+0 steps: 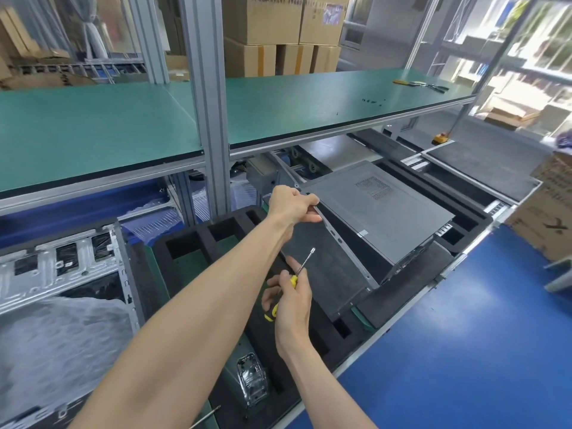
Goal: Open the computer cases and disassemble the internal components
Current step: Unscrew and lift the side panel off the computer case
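A dark grey computer case (387, 215) lies flat on a black foam tray (411, 289) on the lower conveyor level, its vented side panel facing up. My left hand (292, 204) grips the panel's near-left edge by the rear corner, where the panel appears slightly lifted from the case. My right hand (292, 298) is closed around a yellow-and-black screwdriver (297, 275), its metal shaft pointing up and away, just left of the case's near end. The case's inside is hidden by the panel.
A green-topped shelf (309, 103) overhangs the conveyor, carrying small black screws (373, 101) and a tool (421, 85). An opened silver chassis (62, 267) with plastic wrap lies at the left. Cardboard boxes (548, 218) stand at the right, by the blue floor (464, 351).
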Motion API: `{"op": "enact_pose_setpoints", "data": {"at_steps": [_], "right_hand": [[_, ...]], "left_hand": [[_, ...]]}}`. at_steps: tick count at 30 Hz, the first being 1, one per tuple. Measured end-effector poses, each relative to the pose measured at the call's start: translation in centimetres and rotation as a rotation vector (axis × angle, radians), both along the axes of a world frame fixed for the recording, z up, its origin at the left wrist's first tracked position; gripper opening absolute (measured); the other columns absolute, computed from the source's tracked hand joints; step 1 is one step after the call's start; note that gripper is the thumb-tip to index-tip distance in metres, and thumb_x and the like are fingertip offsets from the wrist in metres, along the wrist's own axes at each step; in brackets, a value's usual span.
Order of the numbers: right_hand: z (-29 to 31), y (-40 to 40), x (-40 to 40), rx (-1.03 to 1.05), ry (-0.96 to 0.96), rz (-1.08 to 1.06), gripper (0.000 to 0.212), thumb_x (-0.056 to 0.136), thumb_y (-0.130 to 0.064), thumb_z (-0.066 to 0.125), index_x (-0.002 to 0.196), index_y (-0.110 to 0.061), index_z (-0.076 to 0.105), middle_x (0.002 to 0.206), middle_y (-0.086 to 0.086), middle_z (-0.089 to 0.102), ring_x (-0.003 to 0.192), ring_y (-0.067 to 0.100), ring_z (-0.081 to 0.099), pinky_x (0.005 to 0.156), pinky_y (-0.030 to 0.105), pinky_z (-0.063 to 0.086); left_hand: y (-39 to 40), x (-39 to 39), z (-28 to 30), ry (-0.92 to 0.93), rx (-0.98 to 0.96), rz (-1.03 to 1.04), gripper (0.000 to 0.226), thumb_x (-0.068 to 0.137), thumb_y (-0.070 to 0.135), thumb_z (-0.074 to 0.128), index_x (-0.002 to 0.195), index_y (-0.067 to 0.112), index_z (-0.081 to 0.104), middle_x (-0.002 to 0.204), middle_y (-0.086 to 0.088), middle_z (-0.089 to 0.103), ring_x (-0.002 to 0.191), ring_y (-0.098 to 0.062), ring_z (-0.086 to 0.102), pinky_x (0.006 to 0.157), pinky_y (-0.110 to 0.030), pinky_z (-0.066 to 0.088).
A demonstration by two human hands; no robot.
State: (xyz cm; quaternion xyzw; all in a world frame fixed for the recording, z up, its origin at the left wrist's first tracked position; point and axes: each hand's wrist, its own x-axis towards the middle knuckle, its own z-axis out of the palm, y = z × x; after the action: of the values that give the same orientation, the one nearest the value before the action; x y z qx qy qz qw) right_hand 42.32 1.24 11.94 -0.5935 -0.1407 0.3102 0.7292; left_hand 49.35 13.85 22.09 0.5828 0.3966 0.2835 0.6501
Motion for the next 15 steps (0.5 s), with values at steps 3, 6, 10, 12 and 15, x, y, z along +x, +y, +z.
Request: {"op": "enact_pose_setpoints", "data": {"at_steps": [3, 6, 10, 12, 15], "right_hand": [[-0.1, 0.1, 0.2, 0.006, 0.007, 0.011, 0.032, 0.106, -0.02, 0.042, 0.128, -0.038, 0.056, 0.074, 0.0, 0.062, 0.057, 0.019, 0.053, 0.049, 0.031, 0.043], [-0.3, 0.1, 0.2, 0.002, 0.013, 0.03, 0.033, 0.106, -0.019, 0.042, 0.129, -0.039, 0.056, 0.075, 0.002, 0.062, 0.057, 0.019, 0.053, 0.049, 0.032, 0.044], [-0.5, 0.1, 0.4, -0.015, 0.013, 0.031, 0.032, 0.106, -0.02, 0.043, 0.13, -0.038, 0.055, 0.077, 0.004, 0.061, 0.058, 0.018, 0.054, 0.052, 0.033, 0.045], [-0.6, 0.2, 0.5, -0.025, 0.001, 0.029, 0.031, 0.106, -0.021, 0.043, 0.129, -0.038, 0.055, 0.077, 0.003, 0.062, 0.059, 0.019, 0.054, 0.053, 0.033, 0.045], [-0.8, 0.5, 0.3, -0.042, -0.003, 0.033, 0.03, 0.106, -0.021, 0.043, 0.128, -0.038, 0.055, 0.076, 0.002, 0.062, 0.058, 0.019, 0.055, 0.052, 0.032, 0.046]], "left_hand": [[0.3, 0.1, -0.2, 0.006, 0.003, 0.005, 0.027, 0.082, 0.0, 0.077, 0.064, 0.003, 0.057, 0.06, -0.009, 0.064, 0.047, -0.02, 0.068, 0.057, -0.033, 0.062], [0.8, 0.0, -1.4, 0.071, 0.008, 0.054, 0.017, 0.081, 0.003, 0.078, 0.075, 0.001, 0.062, 0.066, -0.013, 0.068, 0.05, -0.024, 0.07, 0.051, -0.026, 0.058], [1.3, -1.2, -4.3, 0.123, -0.055, 0.062, 0.019, 0.082, 0.008, 0.08, 0.083, -0.001, 0.063, 0.08, -0.018, 0.072, 0.058, -0.025, 0.073, 0.072, -0.035, 0.063], [1.5, -1.7, -5.3, 0.097, -0.119, 0.028, 0.019, 0.084, 0.006, 0.079, 0.087, -0.008, 0.066, 0.083, -0.015, 0.072, 0.062, -0.022, 0.074, 0.08, -0.036, 0.061], [2.4, -2.5, -4.9, 0.006, -0.218, 0.022, 0.013, 0.086, -0.005, 0.072, 0.095, -0.013, 0.066, 0.09, -0.021, 0.069, 0.068, -0.02, 0.074, 0.066, -0.025, 0.06]]}}
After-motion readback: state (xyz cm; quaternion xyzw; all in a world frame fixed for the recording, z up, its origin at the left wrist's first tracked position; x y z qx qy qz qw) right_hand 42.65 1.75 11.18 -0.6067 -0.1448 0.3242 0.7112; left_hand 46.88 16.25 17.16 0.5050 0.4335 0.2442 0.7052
